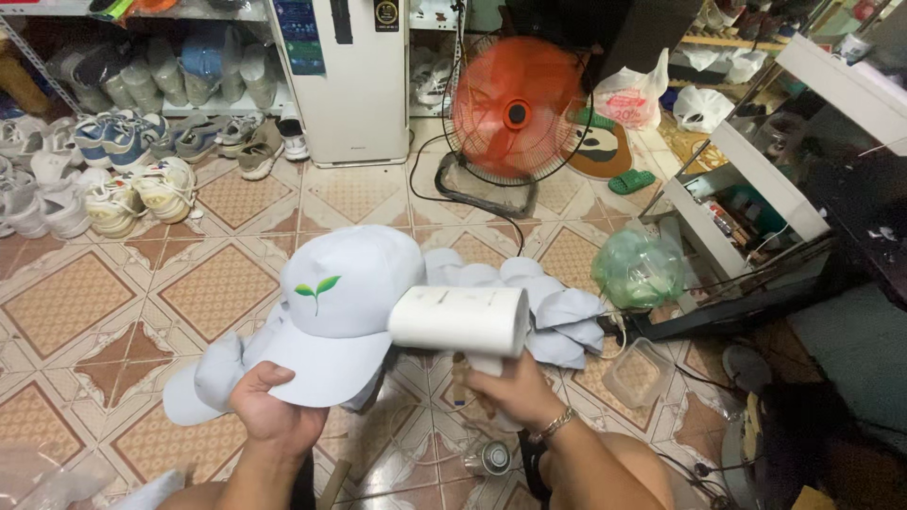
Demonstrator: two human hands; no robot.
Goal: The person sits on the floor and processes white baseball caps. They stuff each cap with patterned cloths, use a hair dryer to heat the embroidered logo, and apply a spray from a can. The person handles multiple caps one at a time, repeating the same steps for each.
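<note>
Hands: left (276, 413) pinches the brim of a white cap (342, 312) bearing a green sprout; right (515, 389) grips a white dryer (460, 321).

A white cap (340, 307) with a green sprout emblem is held brim-down; at its 3 o'clock, touching, a white cylindrical handheld dryer (460, 321) lies horizontal.

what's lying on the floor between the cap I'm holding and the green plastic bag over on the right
In the head view, a heap of pale caps lies between the white cap and the green bag.
</note>
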